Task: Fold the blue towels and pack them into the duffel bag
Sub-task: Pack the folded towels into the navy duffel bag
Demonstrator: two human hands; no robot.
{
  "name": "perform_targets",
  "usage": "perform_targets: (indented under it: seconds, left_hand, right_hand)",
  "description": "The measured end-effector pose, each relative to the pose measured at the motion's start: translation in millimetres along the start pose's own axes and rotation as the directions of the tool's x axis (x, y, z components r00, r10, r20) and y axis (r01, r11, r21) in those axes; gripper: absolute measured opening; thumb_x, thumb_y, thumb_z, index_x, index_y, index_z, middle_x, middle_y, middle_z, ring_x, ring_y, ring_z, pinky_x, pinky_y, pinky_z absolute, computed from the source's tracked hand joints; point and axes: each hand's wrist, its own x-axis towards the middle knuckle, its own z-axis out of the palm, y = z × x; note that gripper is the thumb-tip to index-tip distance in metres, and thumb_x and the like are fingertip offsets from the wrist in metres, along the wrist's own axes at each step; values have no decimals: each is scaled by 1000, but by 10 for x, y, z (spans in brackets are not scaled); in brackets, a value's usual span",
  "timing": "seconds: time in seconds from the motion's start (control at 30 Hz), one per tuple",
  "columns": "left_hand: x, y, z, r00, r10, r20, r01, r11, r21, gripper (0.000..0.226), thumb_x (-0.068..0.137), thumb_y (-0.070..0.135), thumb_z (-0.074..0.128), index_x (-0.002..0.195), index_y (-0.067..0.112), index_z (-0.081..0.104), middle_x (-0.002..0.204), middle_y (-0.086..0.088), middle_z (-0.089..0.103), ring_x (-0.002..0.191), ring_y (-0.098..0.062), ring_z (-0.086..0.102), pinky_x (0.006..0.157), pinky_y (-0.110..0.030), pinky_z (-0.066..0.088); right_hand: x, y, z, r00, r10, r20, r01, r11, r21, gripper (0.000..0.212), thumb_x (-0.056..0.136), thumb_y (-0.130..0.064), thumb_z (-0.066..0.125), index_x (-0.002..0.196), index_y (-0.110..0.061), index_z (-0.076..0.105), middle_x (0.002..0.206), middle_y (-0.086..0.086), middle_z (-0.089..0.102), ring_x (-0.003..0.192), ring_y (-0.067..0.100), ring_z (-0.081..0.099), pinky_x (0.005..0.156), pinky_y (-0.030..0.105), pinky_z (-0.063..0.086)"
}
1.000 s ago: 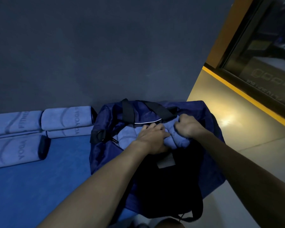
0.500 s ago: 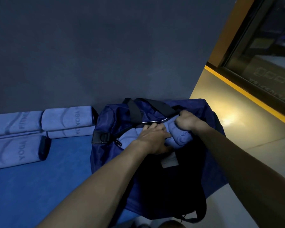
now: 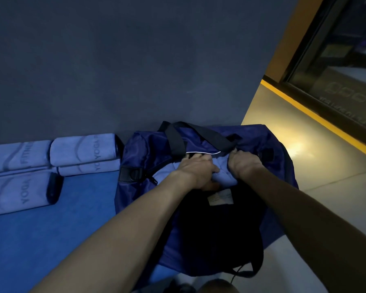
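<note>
Both hands — left hand (image 3: 199, 171), right hand (image 3: 242, 164) — grip a folded blue towel (image 3: 223, 176) inside the duffel bag's (image 3: 148, 149) open mouth. Packing seems underway: roughly 3 folded towels (image 3: 87, 154) wait at the blue mat's (image 3: 51, 225) far edge, unpacked.

Both my arms reach forward and down, bare from the elbow, converging toward the middle. My left hand (image 3: 195, 173) lies palm down, knuckles up, its fingers bent over and pressing into the blue towel (image 3: 223, 175), thumb tucked at the near side. My right hand (image 3: 242, 164) sits just beside it, curled into a tight fist that grips the same towel, wrist bent downward and knuckles pointing away from me. The two hands are close together, nearly touching.
</note>
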Motion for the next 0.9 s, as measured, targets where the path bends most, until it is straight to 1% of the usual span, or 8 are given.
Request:
perform_targets:
  seconds: [0.13, 0.27, 0.4, 0.53, 0.63, 0.7, 0.77, 0.9]
  left_hand:
    - [43, -10, -107, 1000, 17, 17, -16, 998, -62, 42, 88, 54, 63, 128, 42, 65, 137, 0, 56, 130, -26, 50, 108, -44, 38]
    - [251, -28, -195, 982, -54, -179, -5, 948, -317, 26, 92, 31, 61, 116, 25, 70, 119, 0, 70, 115, -26, 62, 93, -39, 51]
    - [446, -8, -145, 999, -21, -38, 11, 966, -259, 33, 103, 31, 48, 131, 21, 60, 136, -8, 63, 124, -31, 57, 98, -37, 43]
    - [558, 45, -55, 995, -38, 95, 48, 992, -113, 43, 107, 44, 33, 148, 35, 46, 154, -2, 48, 139, -30, 47, 112, -48, 38]
    - [590, 119, -62, 993, -66, 96, 68, 997, -22, 42, 109, 43, 29, 145, 35, 47, 155, 2, 47, 141, -27, 44, 112, -46, 34]
    - [622, 130, -66, 993, -89, 74, 91, 996, -24, 43, 109, 44, 25, 145, 35, 48, 153, 3, 50, 139, -24, 45, 111, -44, 33]
    - [656, 138, -65, 990, -111, 88, 116, 992, -49, 46, 108, 47, 23, 145, 36, 48, 153, 3, 50, 140, -24, 45, 111, -44, 32]
    - [703, 99, -12, 972, -131, 197, 144, 988, -54, 51, 108, 49, 24, 150, 29, 45, 155, -4, 47, 141, -29, 44, 114, -44, 33]
  right_hand:
    - [-31, 92, 77, 996, -71, 44, 72, 997, -26, 57, 108, -23, 29, 156, 4, 13, 154, 26, 41, 138, 40, 46, 109, 44, 38]
    - [-34, 159, 110, 993, -101, 61, 95, 991, 95, 48, 109, -28, 30, 148, 0, 22, 148, 32, 43, 134, 44, 48, 106, 45, 37]
    - [-6, 170, 157, 994, -65, 89, 43, 971, 234, 55, 110, -34, 28, 153, -2, 18, 150, 33, 41, 136, 46, 44, 111, 46, 35]
    - [-57, 175, 160, 995, -77, 65, 60, 972, 229, 59, 109, -39, 32, 155, -3, 23, 154, 29, 38, 140, 42, 41, 113, 43, 34]
    - [-166, 164, 262, 960, -250, -130, 251, 968, -4, 63, 104, -40, 18, 150, -1, 37, 146, 29, 45, 129, 44, 50, 104, 47, 43]
    - [-203, 181, 366, 903, -396, -165, 378, 916, -132, 72, 100, -31, 7, 129, 11, 58, 131, 40, 54, 106, 53, 61, 82, 56, 52]
    - [-147, 273, 496, 878, -445, -175, 412, 890, -193, 51, 92, -14, 27, 98, 10, 71, 113, 44, 63, 87, 54, 67, 59, 54, 55]
    - [-174, 352, 494, 867, -488, -100, 463, 863, -201, 41, 84, -17, 36, 85, -2, 73, 108, 39, 67, 86, 51, 70, 55, 49, 57]
